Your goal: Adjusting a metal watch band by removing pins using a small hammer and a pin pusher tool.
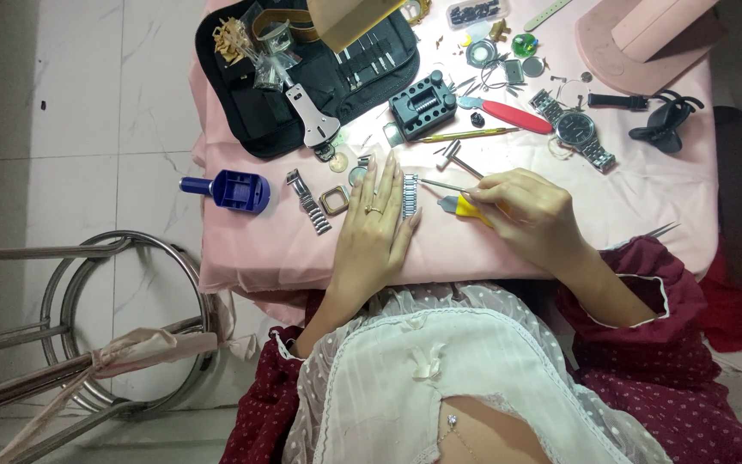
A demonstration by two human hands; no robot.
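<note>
My white lace blouse fills the near edge. Beyond it, my left hand lies flat, pinning the metal watch-band segment to the pink tabletop; my right hand pinches a yellow-handled tool against it. A slip could scatter the loose links nearby.

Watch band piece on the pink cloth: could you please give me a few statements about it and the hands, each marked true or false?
1. The left hand lies flat beside the watch band piece. True.
2. The right hand holds a yellow-handled tool with its tip at the band piece. True.
3. The left hand wears no ring. False: a ring sits on one finger.
4. The red-handled tool is in the right hand. False: it lies on the pink cloth.
5. The whole watch is on a wrist. False: it lies on the cloth.
</note>
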